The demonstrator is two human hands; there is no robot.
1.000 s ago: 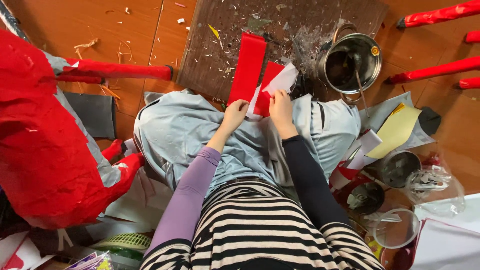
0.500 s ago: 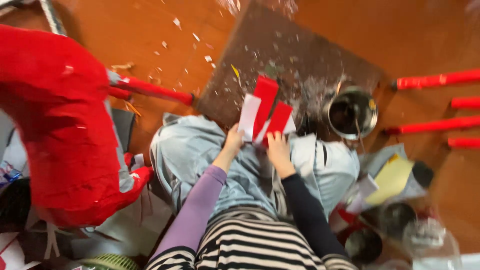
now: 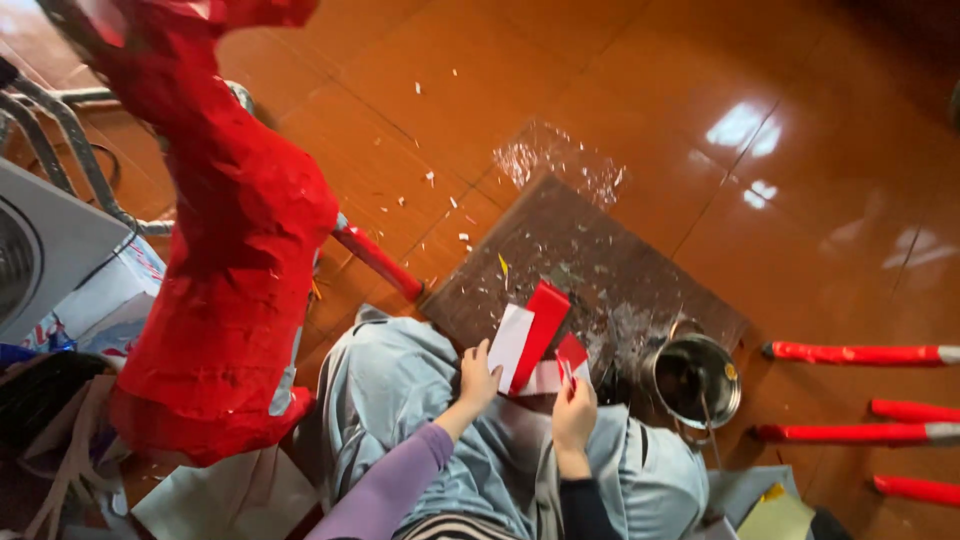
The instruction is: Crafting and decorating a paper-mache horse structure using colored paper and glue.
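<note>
Head view
Left hand (image 3: 478,378): fingers curled, pinching lower edge of the red-and-white paper strip (image 3: 527,345).
Right hand (image 3: 574,412): pinched on small red paper piece (image 3: 570,352), just beside the strip.
Paper strip: tilted upright over lap, above the brown board (image 3: 600,270) on the floor.
Metal pot (image 3: 695,380): right of hands, on board edge.
Red papier-mâché figure (image 3: 225,240): left, well apart.
Red sticks (image 3: 860,352): far right on floor.

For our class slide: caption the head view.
Both hands, left and right, hold red paper strips beside a metal pot.
</note>
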